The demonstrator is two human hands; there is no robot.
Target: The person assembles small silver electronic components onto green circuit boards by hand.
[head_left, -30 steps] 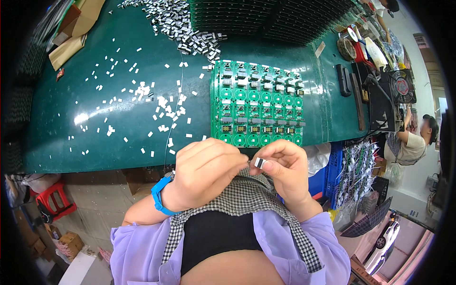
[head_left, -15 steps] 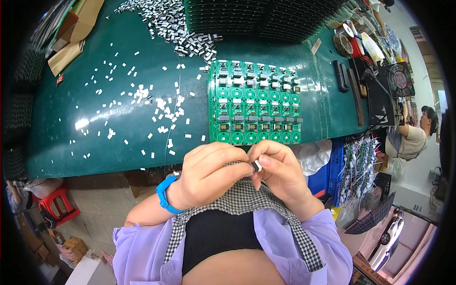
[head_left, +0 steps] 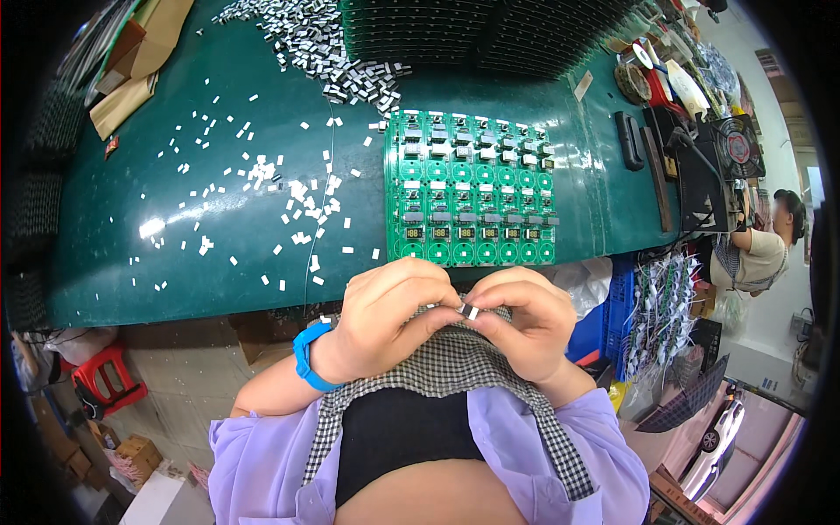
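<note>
A small silver-white component sits pinched between the fingertips of both hands, held close to the chest just below the edge of the green workbench. The left hand and right hand curl inward, knuckles up, thumbs meeting at the part. The green circuit-board panel lies just beyond them.

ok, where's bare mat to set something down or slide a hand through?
Free: the mat's near-left corner below the white scraps, and the strip between circuit panel and black tools. Crowded: the scrap scatter, the component pile at the far edge, the right end. Both hands pinch a small part.
</note>
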